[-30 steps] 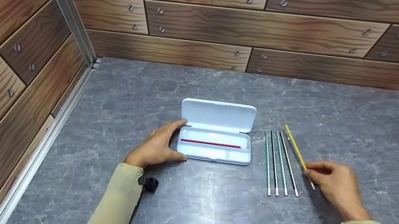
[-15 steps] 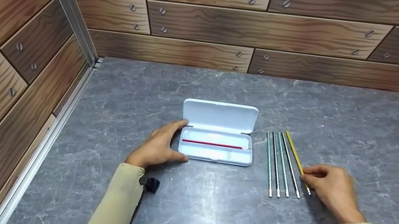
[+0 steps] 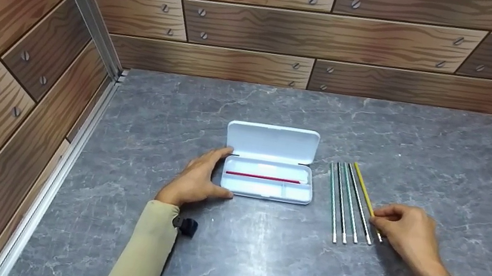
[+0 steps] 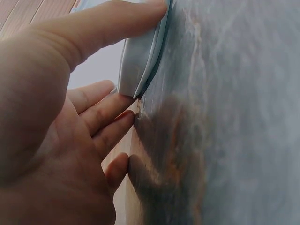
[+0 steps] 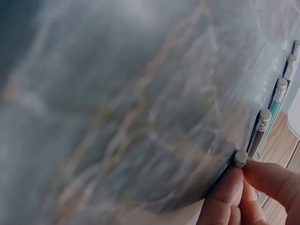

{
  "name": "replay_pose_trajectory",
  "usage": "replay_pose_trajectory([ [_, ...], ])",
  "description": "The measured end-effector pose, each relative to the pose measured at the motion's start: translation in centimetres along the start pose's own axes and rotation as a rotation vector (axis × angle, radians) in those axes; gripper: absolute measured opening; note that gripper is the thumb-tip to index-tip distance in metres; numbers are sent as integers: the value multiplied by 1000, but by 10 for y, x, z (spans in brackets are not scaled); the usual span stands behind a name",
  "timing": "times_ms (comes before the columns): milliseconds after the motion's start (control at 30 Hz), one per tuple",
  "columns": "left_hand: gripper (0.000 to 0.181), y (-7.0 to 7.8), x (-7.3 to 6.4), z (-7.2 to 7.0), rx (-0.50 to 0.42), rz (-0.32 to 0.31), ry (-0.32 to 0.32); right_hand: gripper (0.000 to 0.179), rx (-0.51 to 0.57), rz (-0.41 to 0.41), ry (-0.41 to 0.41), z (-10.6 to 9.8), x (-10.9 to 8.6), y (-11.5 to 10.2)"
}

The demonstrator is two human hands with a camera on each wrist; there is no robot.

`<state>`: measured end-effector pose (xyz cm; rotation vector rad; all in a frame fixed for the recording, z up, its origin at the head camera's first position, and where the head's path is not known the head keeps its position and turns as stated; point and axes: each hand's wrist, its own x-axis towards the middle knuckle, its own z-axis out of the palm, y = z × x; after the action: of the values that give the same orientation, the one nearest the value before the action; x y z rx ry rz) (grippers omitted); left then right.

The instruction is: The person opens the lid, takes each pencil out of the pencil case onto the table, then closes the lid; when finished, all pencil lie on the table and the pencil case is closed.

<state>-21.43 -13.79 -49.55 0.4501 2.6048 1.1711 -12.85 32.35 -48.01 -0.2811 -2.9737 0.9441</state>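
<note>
A white plastic pencil case (image 3: pixel 272 142) lies with its lid raised and a red pencil (image 3: pixel 263 177) inside, in the back compartment. My left hand (image 3: pixel 195 177) rests at the case's left end, thumb along the front corner and fingers at the back corner, all fairly straight. On the right, my right hand (image 3: pixel 409 235) pinches a yellow pencil (image 3: pixel 364 189) between thumb and fingers near its lower end. Its round end (image 5: pixel 240 158) pokes out by the fingertips in the right wrist view. Just left of it lie several green and dark pencils (image 3: pixel 333 200) side by side.
The grey marbled table (image 3: pixel 225 264) carries everything. Wood-patterned panels (image 3: pixel 254 29) close off the back and sides, joined by metal corner posts (image 3: pixel 84 1). The pencil row lies between the case and my right hand.
My right hand has brought the yellow pencil left and slightly toward me, up beside the pencil row. The left hand has stayed on the case.
</note>
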Motion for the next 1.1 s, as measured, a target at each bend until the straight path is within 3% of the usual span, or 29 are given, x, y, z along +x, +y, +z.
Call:
replay_pose_trajectory([
  [233, 110, -1, 0, 1, 0, 1, -10, 30, 46, 49, -39, -5, 6, -5],
  [367, 110, -2, 1, 1, -7, -1, -16, 30, 51, 21, -14, -7, 13, -15],
  [633, 109, -2, 3, 0, 8, 21, -17, 24, 75, -117, 7, -2, 30, -49],
  [1100, 109, -3, 3, -1, 12, 19, -3, 14, 107, -368, -56, 35, 52, -111],
])
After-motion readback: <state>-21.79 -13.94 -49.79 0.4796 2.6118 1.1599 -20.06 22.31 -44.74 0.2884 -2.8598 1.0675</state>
